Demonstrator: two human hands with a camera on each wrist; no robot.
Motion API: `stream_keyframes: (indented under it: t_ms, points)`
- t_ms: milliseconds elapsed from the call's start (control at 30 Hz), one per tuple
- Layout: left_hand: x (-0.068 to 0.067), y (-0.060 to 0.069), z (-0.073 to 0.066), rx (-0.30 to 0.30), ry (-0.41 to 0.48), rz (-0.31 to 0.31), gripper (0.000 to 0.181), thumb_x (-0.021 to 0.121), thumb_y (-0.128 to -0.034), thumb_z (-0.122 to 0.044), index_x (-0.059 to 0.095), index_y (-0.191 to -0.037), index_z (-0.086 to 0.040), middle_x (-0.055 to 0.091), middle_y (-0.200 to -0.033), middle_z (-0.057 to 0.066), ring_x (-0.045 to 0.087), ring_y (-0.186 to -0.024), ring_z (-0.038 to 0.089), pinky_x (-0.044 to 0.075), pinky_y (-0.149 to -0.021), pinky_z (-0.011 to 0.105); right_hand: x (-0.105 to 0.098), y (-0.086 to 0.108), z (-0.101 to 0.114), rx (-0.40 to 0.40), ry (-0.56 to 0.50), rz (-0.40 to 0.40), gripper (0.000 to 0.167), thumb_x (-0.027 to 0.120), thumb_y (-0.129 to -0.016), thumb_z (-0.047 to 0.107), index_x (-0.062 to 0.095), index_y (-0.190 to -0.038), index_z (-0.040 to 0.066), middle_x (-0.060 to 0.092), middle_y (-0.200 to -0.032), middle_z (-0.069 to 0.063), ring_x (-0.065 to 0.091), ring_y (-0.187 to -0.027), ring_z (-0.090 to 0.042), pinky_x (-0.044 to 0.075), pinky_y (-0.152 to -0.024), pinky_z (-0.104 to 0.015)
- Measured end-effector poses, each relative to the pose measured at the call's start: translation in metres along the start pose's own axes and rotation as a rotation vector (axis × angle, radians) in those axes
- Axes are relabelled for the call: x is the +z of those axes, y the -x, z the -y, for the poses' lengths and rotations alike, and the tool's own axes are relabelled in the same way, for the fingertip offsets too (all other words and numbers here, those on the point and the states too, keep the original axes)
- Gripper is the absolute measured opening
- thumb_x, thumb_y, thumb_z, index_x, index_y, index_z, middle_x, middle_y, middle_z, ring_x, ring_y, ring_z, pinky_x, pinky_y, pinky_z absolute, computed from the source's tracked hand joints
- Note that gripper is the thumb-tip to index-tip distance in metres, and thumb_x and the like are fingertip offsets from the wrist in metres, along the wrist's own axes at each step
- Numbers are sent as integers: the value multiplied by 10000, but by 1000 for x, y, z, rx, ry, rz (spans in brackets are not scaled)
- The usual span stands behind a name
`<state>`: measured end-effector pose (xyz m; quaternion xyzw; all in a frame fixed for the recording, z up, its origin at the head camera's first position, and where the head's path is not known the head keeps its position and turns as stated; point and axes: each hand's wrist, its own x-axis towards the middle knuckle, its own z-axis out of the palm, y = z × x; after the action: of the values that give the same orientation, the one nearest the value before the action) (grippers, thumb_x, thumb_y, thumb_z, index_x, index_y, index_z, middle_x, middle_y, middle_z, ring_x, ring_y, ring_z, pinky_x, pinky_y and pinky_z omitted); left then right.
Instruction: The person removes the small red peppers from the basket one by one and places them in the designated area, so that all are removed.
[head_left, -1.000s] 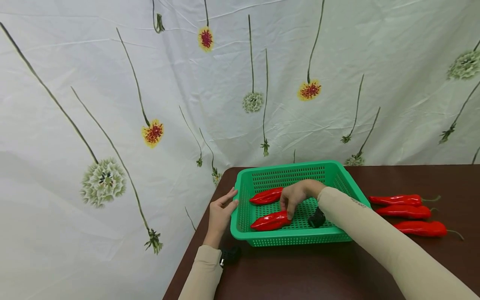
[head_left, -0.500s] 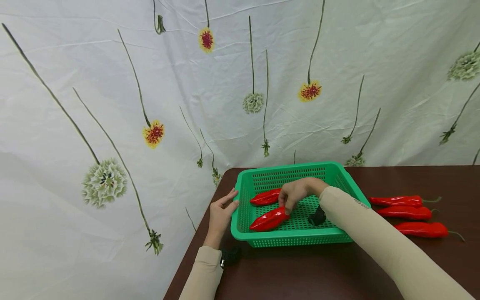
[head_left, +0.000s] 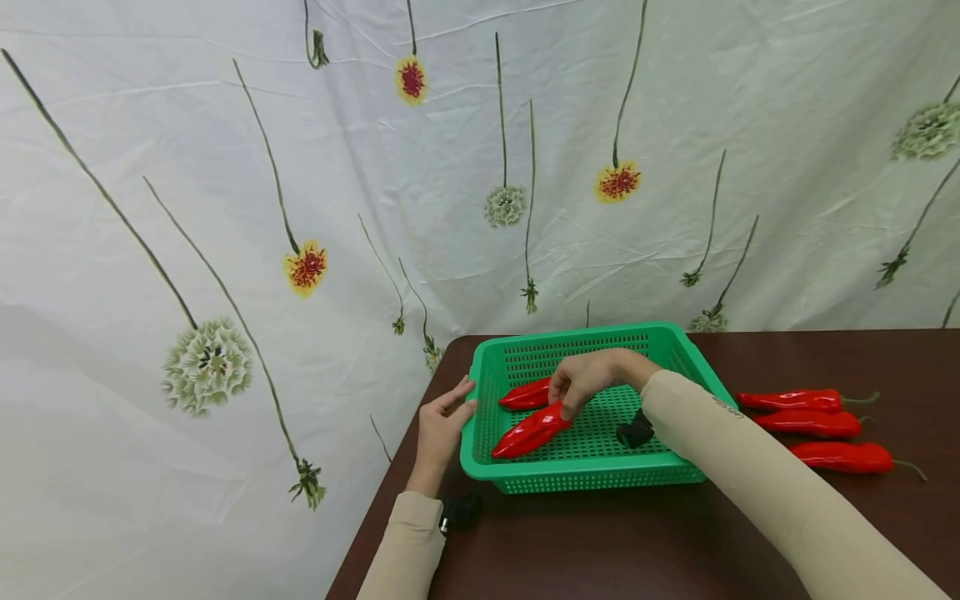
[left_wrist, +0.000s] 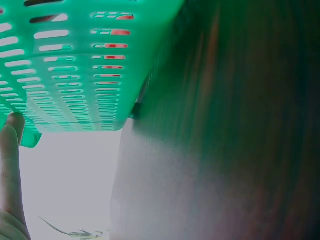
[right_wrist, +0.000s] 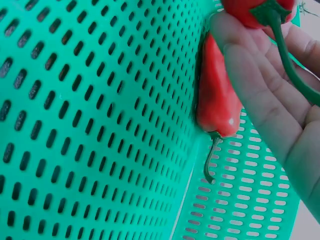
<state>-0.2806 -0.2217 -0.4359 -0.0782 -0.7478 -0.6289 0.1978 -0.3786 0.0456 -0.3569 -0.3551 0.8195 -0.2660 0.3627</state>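
In the head view my right hand [head_left: 588, 379] reaches into a green plastic basket [head_left: 592, 482] and pinches the stem end of a red chili pepper [head_left: 528, 432]. That pepper slants, its tip low toward the basket's left front. Behind it lies another red pepper [head_left: 525, 394], partly hidden by the hand; the right wrist view shows this second pepper [right_wrist: 217, 95] with its curled stem along the basket wall. The held pepper's green stem [right_wrist: 282, 50] hangs across my palm. My left hand [head_left: 438, 429] touches the basket's left rim with extended fingers, one finger [left_wrist: 15, 125] showing against the wall.
On the dark brown table right of the basket lie three red peppers, a back one [head_left: 795, 401], a middle one [head_left: 810, 424] and a front one [head_left: 843, 457], partly behind the right sleeve [head_left: 765, 483]. A flowered white cloth [head_left: 450, 167] hangs behind the table.
My right hand has lifted the stem end of the pepper and shifted slightly left, so the pepper tilts more. The left hand stays at the rim.
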Motion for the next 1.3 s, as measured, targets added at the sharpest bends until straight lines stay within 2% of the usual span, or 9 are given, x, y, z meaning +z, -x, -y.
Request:
stream_keyframes:
  t_ms: [167, 433, 600, 900, 1067, 1300]
  points:
    - [0, -1, -1, -9, 19, -3, 349, 646, -931, -1, 671, -1279, 18, 576, -1420, 174, 549, -1336, 326, 529, -861, 146, 2, 1, 3, -18, 10, -30, 101, 710, -861, 83, 734, -959, 83, 730, -927, -37, 623, -811, -128, 567, -882, -445]
    - [0, -2, -2, -1, 10, 6, 349, 644, -931, 1, 671, -1278, 21, 573, -1422, 178, 557, -1325, 335, 528, -856, 143, 1, 10, 5, -23, -56, -76, 104, 691, -878, 83, 721, -976, 61, 722, -936, -54, 650, -817, -148, 581, -771, -306]
    - [0, -2, -2, -4, 13, 12, 358, 641, -929, 12, 660, -1286, 32, 569, -1423, 188, 559, -1322, 343, 521, -859, 136, -4, 19, 9, -27, -101, -112, 152, 687, -893, 89, 719, -1036, 48, 727, -973, -70, 675, -850, -167, 586, -796, -327]
    - [0, -2, 0, -8, 21, 21, 362, 636, -938, 8, 653, -1299, 25, 558, -1437, 179, 559, -1323, 339, 524, -862, 141, -12, 32, 11, -90, -90, -160, 163, 661, -909, 122, 728, -1035, 44, 729, -1011, -66, 662, -861, -189, 571, -808, -354]
    - [0, -2, -1, -6, 13, 22, 362, 637, -940, 3, 651, -1302, 26, 557, -1439, 180, 554, -1329, 338, 524, -866, 143, -17, 39, 9, -109, -113, -177, 203, 656, -918, 120, 723, -1092, 41, 719, -1072, -73, 669, -903, -194, 570, -839, -380]
    - [1, -2, 0, -14, 7, 10, 356, 638, -936, 3, 662, -1291, 19, 567, -1432, 172, 552, -1332, 332, 534, -863, 159, -22, 51, 7, -176, -119, -197, 233, 664, -941, 132, 714, -1137, 16, 701, -1068, -85, 650, -882, -198, 562, -801, -345]
